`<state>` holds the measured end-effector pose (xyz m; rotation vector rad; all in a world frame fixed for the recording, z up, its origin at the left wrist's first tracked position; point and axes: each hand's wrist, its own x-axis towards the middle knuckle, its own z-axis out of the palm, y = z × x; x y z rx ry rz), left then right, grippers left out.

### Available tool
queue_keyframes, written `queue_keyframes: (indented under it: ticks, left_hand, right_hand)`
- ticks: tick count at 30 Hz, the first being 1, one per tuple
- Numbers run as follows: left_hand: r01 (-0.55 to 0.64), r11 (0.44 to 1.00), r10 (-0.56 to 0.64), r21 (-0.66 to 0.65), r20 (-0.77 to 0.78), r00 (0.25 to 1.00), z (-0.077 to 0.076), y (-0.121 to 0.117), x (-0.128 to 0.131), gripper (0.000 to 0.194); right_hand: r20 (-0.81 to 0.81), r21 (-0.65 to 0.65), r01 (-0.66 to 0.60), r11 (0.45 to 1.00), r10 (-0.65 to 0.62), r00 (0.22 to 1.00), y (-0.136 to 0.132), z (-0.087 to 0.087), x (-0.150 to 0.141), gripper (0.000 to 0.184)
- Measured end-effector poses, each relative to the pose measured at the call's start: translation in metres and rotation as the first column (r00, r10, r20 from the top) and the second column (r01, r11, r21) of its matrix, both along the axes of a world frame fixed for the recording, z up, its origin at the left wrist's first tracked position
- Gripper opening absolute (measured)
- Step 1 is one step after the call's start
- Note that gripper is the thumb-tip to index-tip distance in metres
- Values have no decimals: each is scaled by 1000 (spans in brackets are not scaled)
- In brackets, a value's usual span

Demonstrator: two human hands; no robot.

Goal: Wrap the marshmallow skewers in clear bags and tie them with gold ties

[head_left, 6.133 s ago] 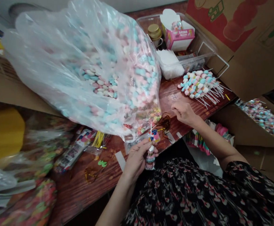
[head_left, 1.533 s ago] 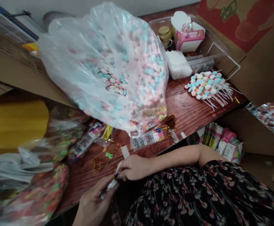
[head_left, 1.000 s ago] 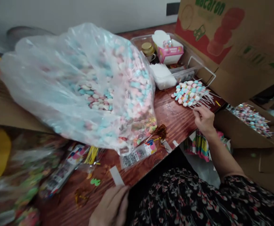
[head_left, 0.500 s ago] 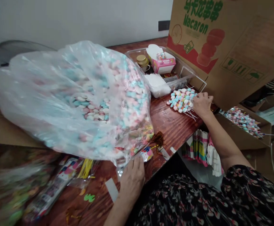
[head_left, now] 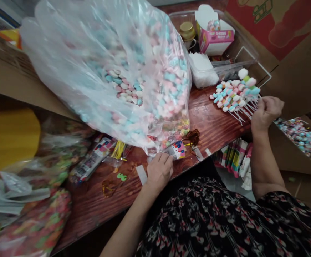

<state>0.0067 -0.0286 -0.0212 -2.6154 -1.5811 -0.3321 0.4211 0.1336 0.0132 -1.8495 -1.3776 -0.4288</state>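
My right hand [head_left: 268, 110] is closed at the table's right side. It grips the stick of a marshmallow skewer [head_left: 250, 82], which has white, green, pink and blue pieces and is lifted just over the pile. Beneath it lies the heap of marshmallow skewers [head_left: 228, 97], white sticks pointing toward me. My left hand [head_left: 159, 170] lies palm down on the flat stack of printed clear candy bags [head_left: 179, 150], fingers stretched over it. Its fingertips are partly hidden, and I see nothing lifted in them.
A huge clear bag of pastel marshmallows [head_left: 128, 78] fills the table's middle. Behind sits a clear plastic bin [head_left: 233, 66] with a pink box [head_left: 216, 41]. Yellow twist ties [head_left: 118, 150] lie left. Wrapped skewers [head_left: 302, 139] fill a carton at right; a big carton [head_left: 291, 75] stands behind.
A wrapped skewer that my left hand held earlier is gone from it. My left hand has moved onto the bag stack. My right hand has reached the pile and raised one marshmallow skewer.
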Motion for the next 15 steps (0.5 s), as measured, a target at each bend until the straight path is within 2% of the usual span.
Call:
queue_keyframes:
  ticks: [3, 6, 8, 10, 13, 15]
  left_hand:
    - [-33, 997, 37, -72, 68, 997, 1, -3, 0, 23]
    - [-83, 990, 107, -112, 223, 969, 0, -2, 0, 18]
    - [-124, 987, 155, -106, 380, 912, -2, 1, 0, 16]
    - [-162, 983, 183, -85, 475, 861, -3, 6, -1, 18]
    - [-188, 981, 193, -52, 389, 901, -4, 7, -2, 18]
    - [-174, 983, 182, -54, 265, 947, -3, 2, -3, 18]
  right_hand:
    - [-135, 116, -98, 988, 113, 984, -35, -11, -18, 25]
    - [-387, 242, -313, 918, 387, 837, -68, -17, -47, 16]
    - [-456, 212, -461, 862, 504, 733, -86, -15, -64, 12]
    - [-478, 137, -605, 784, 588, 653, -98, -10, -76, 8]
    - [-474, 45, -756, 654, 680, 559, -104, -3, -82, 7]
    - [-459, 11, -800, 600, 714, 529, -102, -1, -81, 8]
